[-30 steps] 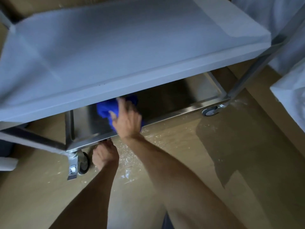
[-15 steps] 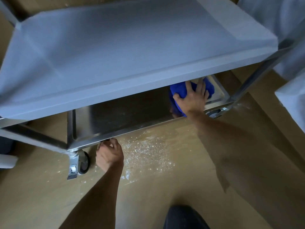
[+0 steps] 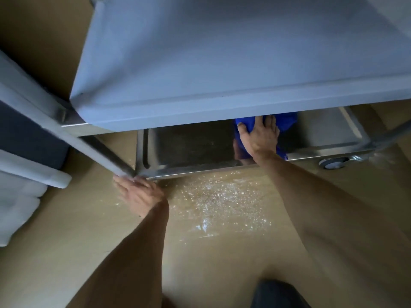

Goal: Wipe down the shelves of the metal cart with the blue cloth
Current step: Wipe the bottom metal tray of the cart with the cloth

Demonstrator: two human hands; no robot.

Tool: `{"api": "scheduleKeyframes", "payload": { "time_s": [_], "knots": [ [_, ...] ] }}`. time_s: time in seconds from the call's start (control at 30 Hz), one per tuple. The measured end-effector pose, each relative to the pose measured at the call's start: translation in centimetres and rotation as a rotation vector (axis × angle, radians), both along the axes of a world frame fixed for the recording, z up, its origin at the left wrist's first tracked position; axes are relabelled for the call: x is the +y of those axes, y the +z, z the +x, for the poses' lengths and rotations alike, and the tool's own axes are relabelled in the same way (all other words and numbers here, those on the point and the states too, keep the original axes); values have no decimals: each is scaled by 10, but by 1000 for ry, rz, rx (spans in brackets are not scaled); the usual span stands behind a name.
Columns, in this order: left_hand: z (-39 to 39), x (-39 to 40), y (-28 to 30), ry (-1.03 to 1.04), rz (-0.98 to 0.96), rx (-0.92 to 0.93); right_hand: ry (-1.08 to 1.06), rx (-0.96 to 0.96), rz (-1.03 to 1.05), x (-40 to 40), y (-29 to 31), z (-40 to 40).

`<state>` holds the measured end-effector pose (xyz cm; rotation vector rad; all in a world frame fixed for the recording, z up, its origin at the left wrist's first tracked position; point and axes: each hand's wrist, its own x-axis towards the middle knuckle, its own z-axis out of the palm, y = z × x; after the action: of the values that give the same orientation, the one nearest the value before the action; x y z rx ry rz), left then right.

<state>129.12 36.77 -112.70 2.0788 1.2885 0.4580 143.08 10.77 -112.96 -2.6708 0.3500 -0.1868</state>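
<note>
The metal cart's upper shelf (image 3: 222, 63) fills the top of the head view and hides most of the bottom shelf (image 3: 191, 150) beneath it. My right hand (image 3: 260, 136) lies flat on the blue cloth (image 3: 287, 123), pressing it onto the bottom shelf right of its middle. Part of the cloth is hidden under the upper shelf. My left hand (image 3: 140, 194) is blurred, fingers spread, at the cart's near left corner where the leg (image 3: 100, 156) meets the bottom shelf; whether it grips the frame I cannot tell.
White crumbs or powder (image 3: 218, 196) are scattered on the tan floor in front of the cart. A caster wheel (image 3: 333, 162) shows at the cart's right end. White folded fabric (image 3: 17, 201) lies at the left. My dark-clad knee (image 3: 278, 294) is at the bottom.
My right hand swept the cloth from the left part of the bottom shelf to the right, then back a little toward the middle. My left hand opened from a fist at the cart's corner. The view shifted.
</note>
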Motion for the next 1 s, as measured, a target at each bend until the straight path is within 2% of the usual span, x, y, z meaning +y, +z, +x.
{"api": "scheduleKeyframes", "payload": {
  "time_s": [0.1,0.2,0.3,0.37,0.43,0.53,0.7,0.8,0.9,1.0],
  "knots": [
    [0,23,6,-80,12,-9,55,-13,-4,62,2,-4],
    [-15,42,11,-248,-11,-22,284,-97,-13,147,5,-24],
    [-16,65,16,-331,17,54,504,-135,154,231,5,-69],
    [-15,71,20,-351,-17,81,526,-119,221,260,6,-101],
    [-19,70,22,-358,-34,84,507,-154,204,259,7,-117],
    [-26,68,24,-363,-31,91,479,-224,43,215,4,-120],
    [-24,59,39,-403,-125,27,-72,-226,-61,83,1,-94],
    [-22,59,41,-449,-129,27,-263,-126,0,16,10,-78],
    [-19,59,41,-452,-121,49,-244,-118,-13,30,4,-74],
    [-15,57,40,-433,-108,78,-51,-220,-46,119,-5,-81]
  ]
}}
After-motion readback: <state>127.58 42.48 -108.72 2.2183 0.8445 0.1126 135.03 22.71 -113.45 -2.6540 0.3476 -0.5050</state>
